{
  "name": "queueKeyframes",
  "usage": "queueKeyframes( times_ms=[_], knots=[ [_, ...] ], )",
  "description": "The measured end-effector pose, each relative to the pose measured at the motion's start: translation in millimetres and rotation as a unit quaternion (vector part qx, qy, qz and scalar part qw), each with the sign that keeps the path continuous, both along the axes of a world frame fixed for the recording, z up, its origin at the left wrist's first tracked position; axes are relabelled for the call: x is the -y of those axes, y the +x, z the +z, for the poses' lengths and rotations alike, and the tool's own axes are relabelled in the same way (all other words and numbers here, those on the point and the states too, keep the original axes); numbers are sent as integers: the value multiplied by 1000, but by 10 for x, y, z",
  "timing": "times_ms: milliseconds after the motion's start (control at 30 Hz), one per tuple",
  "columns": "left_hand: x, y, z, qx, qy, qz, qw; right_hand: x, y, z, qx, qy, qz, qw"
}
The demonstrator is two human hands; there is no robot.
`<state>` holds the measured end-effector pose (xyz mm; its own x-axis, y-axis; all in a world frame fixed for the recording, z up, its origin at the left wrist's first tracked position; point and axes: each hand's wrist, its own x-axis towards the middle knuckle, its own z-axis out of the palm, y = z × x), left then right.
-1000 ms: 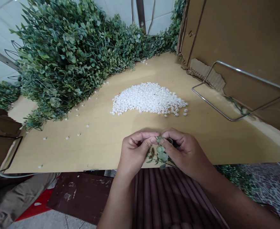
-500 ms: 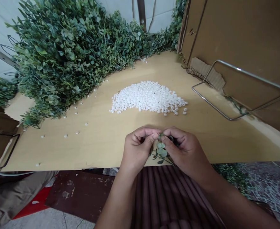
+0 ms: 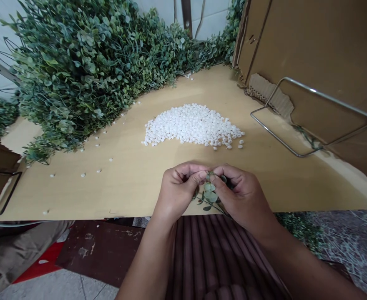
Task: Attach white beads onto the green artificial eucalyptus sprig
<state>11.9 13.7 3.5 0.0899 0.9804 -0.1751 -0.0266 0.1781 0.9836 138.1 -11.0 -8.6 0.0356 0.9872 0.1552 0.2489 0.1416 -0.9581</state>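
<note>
Both hands meet at the near edge of a tan table (image 3: 130, 183). My left hand (image 3: 179, 189) is closed in a pinch at the tip of a small green leafy sprig (image 3: 210, 196). My right hand (image 3: 242, 198) is closed round the same sprig, whose leaves hang down between the two hands. What the left fingertips pinch at the sprig's tip is too small to make out. A heap of small white beads (image 3: 192, 125) lies on the table just beyond the hands.
A big pile of green leafy sprigs (image 3: 86, 71) fills the table's back left. Loose white beads (image 3: 97, 171) are scattered near it. A cardboard box (image 3: 311, 54) with a metal wire frame (image 3: 311, 121) stands at the right. More greenery (image 3: 299, 229) lies lower right.
The hands and sprig have stayed together with only small finger movements. The view has drifted slightly, so everything sits a little higher in the frame.
</note>
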Motion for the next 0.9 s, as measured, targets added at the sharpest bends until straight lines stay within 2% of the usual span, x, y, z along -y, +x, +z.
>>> queueKeyframes(
  times_ms=[200,500,733,900],
  knots=[
    [-23,28,49,13,-25,-6,1000,10,2,-6,2,6,-5,1000],
    [-9,-14,-26,38,-15,0,999,6,40,16,-63,-31,25,997],
    [-5,25,1,12,17,-1,1000,6,20,24,-27,-6,1,1000],
    [-6,20,-16,30,15,4,999,1,26,24,-24,-18,15,999]
  ],
)
